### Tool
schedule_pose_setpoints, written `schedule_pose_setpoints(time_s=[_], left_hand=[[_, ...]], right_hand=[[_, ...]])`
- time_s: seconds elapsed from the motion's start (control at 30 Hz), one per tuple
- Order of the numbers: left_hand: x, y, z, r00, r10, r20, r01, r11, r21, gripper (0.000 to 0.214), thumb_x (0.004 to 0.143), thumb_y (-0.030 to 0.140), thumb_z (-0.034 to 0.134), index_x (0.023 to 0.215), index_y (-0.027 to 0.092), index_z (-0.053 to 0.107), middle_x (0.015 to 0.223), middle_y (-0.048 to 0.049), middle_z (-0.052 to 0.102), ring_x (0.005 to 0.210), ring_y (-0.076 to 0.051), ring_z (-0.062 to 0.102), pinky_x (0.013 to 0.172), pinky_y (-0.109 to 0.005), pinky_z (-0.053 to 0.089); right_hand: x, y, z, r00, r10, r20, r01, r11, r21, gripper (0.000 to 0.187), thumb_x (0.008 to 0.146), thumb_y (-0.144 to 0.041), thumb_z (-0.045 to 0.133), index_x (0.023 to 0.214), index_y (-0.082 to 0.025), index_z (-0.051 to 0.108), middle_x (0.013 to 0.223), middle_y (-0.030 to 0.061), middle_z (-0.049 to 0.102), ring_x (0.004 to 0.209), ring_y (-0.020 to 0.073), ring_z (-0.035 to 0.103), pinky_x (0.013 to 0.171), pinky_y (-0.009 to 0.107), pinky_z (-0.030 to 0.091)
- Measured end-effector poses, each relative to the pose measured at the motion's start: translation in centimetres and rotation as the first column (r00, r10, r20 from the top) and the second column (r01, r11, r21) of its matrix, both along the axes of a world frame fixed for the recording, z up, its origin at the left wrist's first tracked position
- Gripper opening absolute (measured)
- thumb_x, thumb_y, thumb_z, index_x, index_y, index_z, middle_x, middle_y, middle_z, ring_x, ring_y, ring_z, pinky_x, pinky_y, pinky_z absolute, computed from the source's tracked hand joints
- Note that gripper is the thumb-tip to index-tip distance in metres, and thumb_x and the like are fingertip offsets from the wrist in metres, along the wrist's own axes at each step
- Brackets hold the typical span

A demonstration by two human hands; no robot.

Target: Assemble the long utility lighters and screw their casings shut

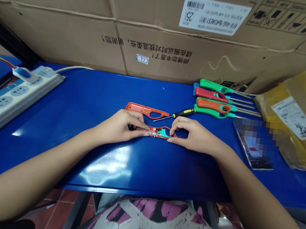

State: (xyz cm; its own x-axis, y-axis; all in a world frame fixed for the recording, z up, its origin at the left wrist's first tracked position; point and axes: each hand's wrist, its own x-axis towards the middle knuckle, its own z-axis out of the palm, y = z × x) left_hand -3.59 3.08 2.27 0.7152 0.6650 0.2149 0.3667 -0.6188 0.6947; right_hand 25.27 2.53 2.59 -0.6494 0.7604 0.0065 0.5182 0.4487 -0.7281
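Note:
Between my hands lies an opened orange lighter half (159, 134), with clear and green parts showing inside it. My left hand (124, 126) is closed on its left end, thumb and fingertips pinching near the clear part. My right hand (190, 134) pinches the right end beside the green trigger piece (164, 132). The fingers cover both ends of the half. Just behind it rests the other orange shell half (147, 111), apart from my hands. A screwdriver (184, 112) with a black and yellow handle lies behind my right hand, its tip pointing left.
Several long-necked lighters (213, 105) in green, red and orange are stacked at the back right. Near them are a phone (253, 142) and a yellow-taped cardboard package (296, 114). A power strip (5, 100) runs along the left. A large cardboard box (82, 26) stands behind the blue table (62, 136).

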Motion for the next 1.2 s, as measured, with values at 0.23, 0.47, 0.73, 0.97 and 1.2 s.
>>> schedule_pose_setpoints(time_s=[0.23,0.47,0.73,0.97,1.2], left_hand=[[0.11,0.07,-0.24,0.999,0.045,0.005,-0.044,0.999,-0.013,0.019,0.090,0.027,0.073,0.105,0.018,0.080,0.084,-0.0042,0.071,0.070,-0.012,0.065,0.063,-0.022,0.049],[-0.03,-0.10,0.30,0.998,0.021,-0.053,-0.020,0.999,0.029,0.019,0.093,0.026,0.068,0.105,0.018,0.080,0.089,-0.0055,0.071,0.073,-0.013,0.066,0.065,-0.024,0.050],[-0.04,0.18,-0.08,1.000,-0.018,-0.012,0.020,0.986,0.164,0.019,0.096,0.027,0.065,0.105,0.016,0.078,0.091,-0.0062,0.072,0.081,-0.015,0.069,0.076,-0.025,0.054],[-0.29,0.34,-0.40,1.000,-0.021,0.000,0.021,0.977,0.212,0.021,0.098,0.030,0.064,0.107,0.017,0.078,0.088,-0.0062,0.071,0.078,-0.014,0.068,0.073,-0.026,0.055],[-0.39,0.68,-0.26,0.999,-0.051,-0.005,0.051,0.992,0.119,0.021,0.097,0.032,0.065,0.103,0.018,0.080,0.082,-0.0050,0.070,0.071,-0.013,0.066,0.066,-0.023,0.052]], right_hand=[[-0.02,-0.02,0.04,1.000,-0.011,0.010,0.011,1.000,-0.010,0.010,0.083,-0.026,0.078,0.086,-0.020,0.070,0.096,0.0027,0.066,0.090,0.0176,0.063,0.085,0.032,0.049],[0.06,0.02,-0.08,1.000,-0.005,0.011,0.005,1.000,-0.004,0.011,0.084,-0.027,0.077,0.086,-0.020,0.070,0.097,0.0028,0.065,0.090,0.0174,0.063,0.085,0.032,0.049],[-0.12,-0.03,-0.01,1.000,-0.004,0.005,0.004,1.000,-0.002,0.011,0.085,-0.028,0.077,0.086,-0.020,0.069,0.096,0.0032,0.065,0.089,0.0180,0.063,0.084,0.032,0.049],[-0.08,-0.05,-0.07,1.000,-0.009,0.007,0.009,1.000,0.000,0.011,0.083,-0.028,0.077,0.086,-0.021,0.068,0.095,0.0032,0.065,0.089,0.0183,0.062,0.084,0.032,0.050],[-0.02,-0.04,-0.09,1.000,-0.004,0.003,0.004,1.000,0.002,0.012,0.083,-0.026,0.078,0.086,-0.020,0.068,0.095,0.0030,0.064,0.089,0.0177,0.062,0.084,0.032,0.049]])
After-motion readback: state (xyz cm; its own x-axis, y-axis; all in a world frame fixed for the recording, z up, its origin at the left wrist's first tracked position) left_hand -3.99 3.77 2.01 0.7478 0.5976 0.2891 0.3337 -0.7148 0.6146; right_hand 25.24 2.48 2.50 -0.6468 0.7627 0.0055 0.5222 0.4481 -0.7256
